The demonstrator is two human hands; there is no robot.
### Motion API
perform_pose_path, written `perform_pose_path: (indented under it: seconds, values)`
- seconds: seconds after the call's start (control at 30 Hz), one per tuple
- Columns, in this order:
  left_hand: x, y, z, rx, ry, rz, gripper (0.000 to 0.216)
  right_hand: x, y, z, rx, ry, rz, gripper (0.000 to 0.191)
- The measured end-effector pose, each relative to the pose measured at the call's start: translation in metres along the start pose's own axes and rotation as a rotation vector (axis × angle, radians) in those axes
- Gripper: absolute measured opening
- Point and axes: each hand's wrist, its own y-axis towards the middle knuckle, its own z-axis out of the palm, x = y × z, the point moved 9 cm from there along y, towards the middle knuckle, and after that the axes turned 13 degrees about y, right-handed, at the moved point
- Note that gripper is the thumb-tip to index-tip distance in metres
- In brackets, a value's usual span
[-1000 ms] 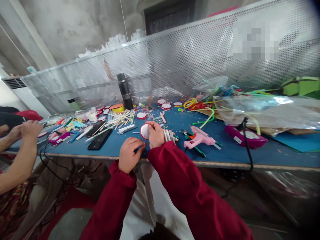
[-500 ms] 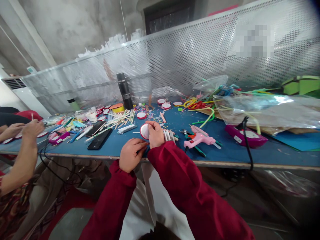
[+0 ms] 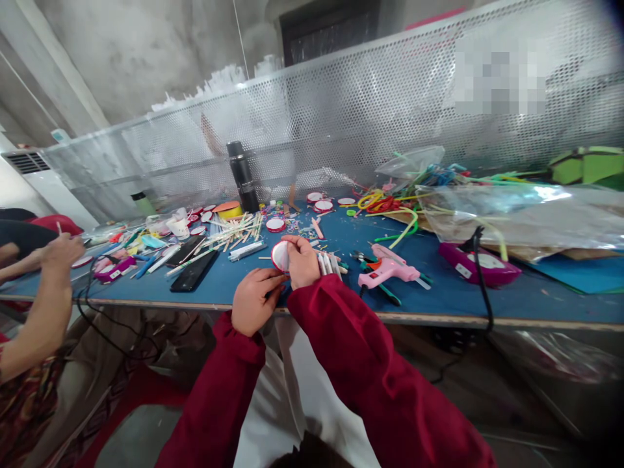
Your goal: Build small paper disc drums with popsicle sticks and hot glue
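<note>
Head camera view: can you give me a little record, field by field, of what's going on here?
Right hand: holds a red-rimmed white disc over the blue table
Left hand: curled, fingertips at the disc's lower edge
Nearby: white sticks, pink glue gun, black phone
Co-worker's hand: raised at the table's left end

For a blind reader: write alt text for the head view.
A person's right hand holds a round, red-rimmed white disc over a cluttered blue table; the closed left hand sits just below it. A pink plastic glue gun lies nearby.
</note>
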Motion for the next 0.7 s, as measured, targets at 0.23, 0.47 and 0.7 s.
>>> perform_pose_path:
  seconds: [0.23,0.47,0.7]
  values:
    - [0.02,0.001,0.005,0.009,-0.045,-0.169,0.028,-0.002,0.001,0.006,0.057,-0.031,-0.025,0.024]
    - [0.052,0.011,0.009,-0.024,-0.383,-0.296,0.037,0.004,-0.002,0.012,0.126,-0.13,-0.071,0.008]
    - [0.058,0.022,-0.002,-0.068,-0.648,-0.373,0.037,0.014,-0.008,0.021,0.215,-0.184,-0.121,0.006]
